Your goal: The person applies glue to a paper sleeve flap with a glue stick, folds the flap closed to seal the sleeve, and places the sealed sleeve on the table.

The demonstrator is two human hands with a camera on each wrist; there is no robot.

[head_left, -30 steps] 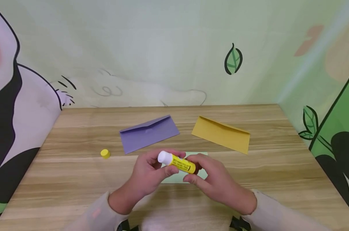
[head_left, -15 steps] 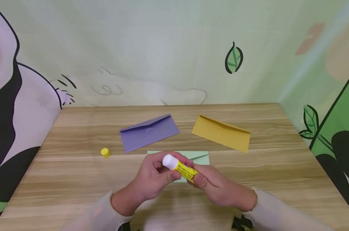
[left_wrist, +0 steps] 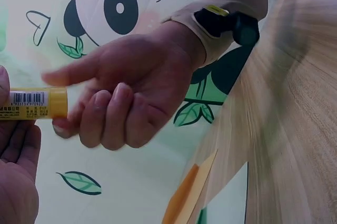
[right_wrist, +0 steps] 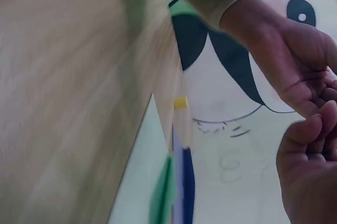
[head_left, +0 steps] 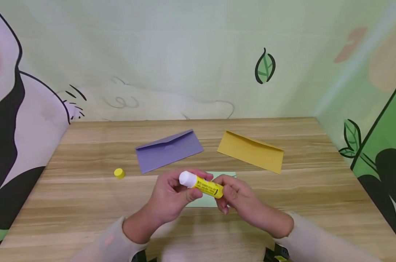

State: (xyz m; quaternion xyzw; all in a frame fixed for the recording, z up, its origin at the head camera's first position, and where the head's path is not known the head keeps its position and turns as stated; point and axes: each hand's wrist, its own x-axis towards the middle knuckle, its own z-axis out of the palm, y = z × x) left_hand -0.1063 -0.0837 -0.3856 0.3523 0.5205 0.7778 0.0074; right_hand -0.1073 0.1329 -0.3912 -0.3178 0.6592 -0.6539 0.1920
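A yellow glue stick (head_left: 208, 187) with a white uncapped end is held tilted above the table, white end to the left. My left hand (head_left: 170, 200) grips its middle between thumb and fingers. At the yellow base end, my right hand (head_left: 248, 205) pinches with thumb and forefinger; the left wrist view shows these fingers blurred around the end of the glue stick (left_wrist: 39, 103). Below the hands lies a pale green envelope (head_left: 202, 202), partly hidden by them. The yellow cap (head_left: 119, 173) stands apart on the table to the left.
A purple envelope (head_left: 170, 153) lies behind the hands at left, a yellow envelope (head_left: 250, 151) at right, their flaps along the far edges. The wooden table (head_left: 70, 203) meets a printed cloth wall (head_left: 185, 65) at the back.
Half a second ago the right hand was wrapped further round the glue stick's base, turned inward; now its fingers have rolled back. The glue stick has shifted slightly left and lies flatter.
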